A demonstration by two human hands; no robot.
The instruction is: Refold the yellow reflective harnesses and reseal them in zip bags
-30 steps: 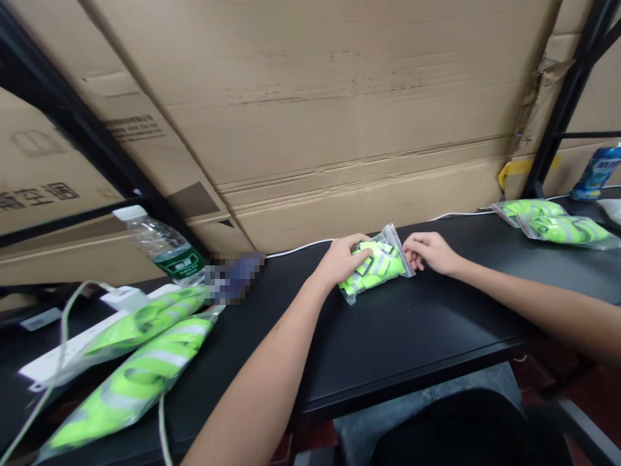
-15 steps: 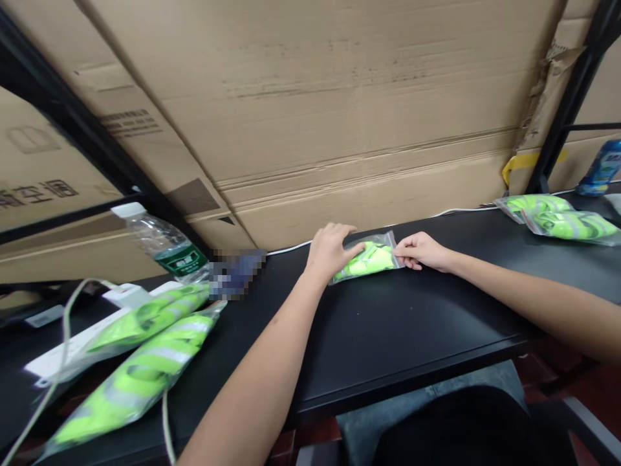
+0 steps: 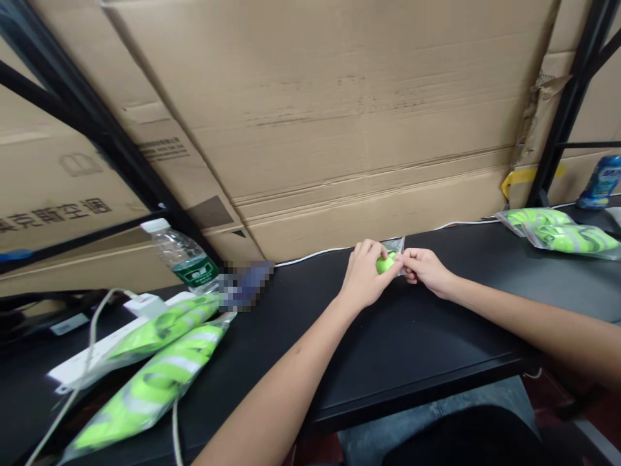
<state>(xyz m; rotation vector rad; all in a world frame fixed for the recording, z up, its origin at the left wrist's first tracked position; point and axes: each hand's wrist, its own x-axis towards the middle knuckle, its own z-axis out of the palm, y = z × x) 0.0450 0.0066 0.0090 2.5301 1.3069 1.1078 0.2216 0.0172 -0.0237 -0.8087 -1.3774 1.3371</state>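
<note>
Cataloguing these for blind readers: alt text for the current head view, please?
The left hand curls over a clear bag of neon-green contents on a black table while the right hand grips its edge. Two similar bags lie left, near a bottle, and two more bags far right.

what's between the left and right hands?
In the head view, a clear plastic bag with neon-green contents, partly hidden by the left hand; the right hand pinches its right edge.

Single head-worn view, facing forward and down, black desk [image 3: 417, 343] close below, cardboard panel [image 3: 339, 155] beyond
</note>
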